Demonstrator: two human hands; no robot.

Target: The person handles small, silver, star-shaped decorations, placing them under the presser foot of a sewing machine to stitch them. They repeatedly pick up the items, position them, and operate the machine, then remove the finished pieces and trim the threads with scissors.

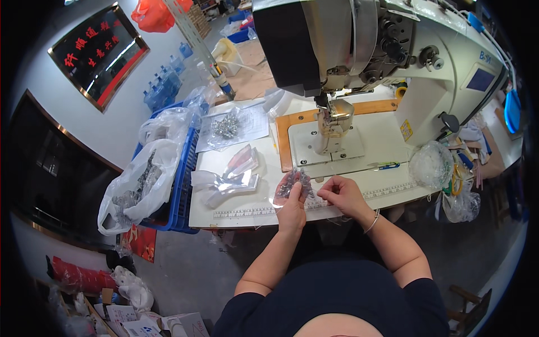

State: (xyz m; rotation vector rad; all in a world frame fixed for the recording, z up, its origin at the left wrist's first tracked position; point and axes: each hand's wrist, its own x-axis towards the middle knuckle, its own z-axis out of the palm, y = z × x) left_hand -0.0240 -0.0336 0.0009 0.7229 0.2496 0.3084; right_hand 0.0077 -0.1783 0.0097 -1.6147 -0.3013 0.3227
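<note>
Near the front edge of the surface (pixel 266 182), in the head view, your left hand (pixel 292 212) has its thumb and fingers closed on a bunch of small pieces (pixel 304 181), held close to the ruler strip (pixel 387 190) and in front of the sewing machine (pixel 337 39). Your right hand (pixel 349 197) is just beside it, thumb and forefinger drawn together at the tips; you may have something tiny pinched there, but I cannot tell. For good handling, press only hard enough with the left thumb to steady the bunch, and let its upper end fan out so single pieces are easy to reach. Work the right fingertips from the side, one piece at a time, and do it low over the surface, so that anything slipping lands within reach. Take care that nothing rolls toward the front edge or under the machine. As for its look, the bunch is dark grey with silvery glints, spiky and uneven in outline, with what seems to be clear film (pixel 280 197) about its lower left side; the separate pieces are too small to make out. To the left lie glossy clear packets (pixel 230 180) and, farther back, a silvery pile (pixel 225 127) on paper.
</note>
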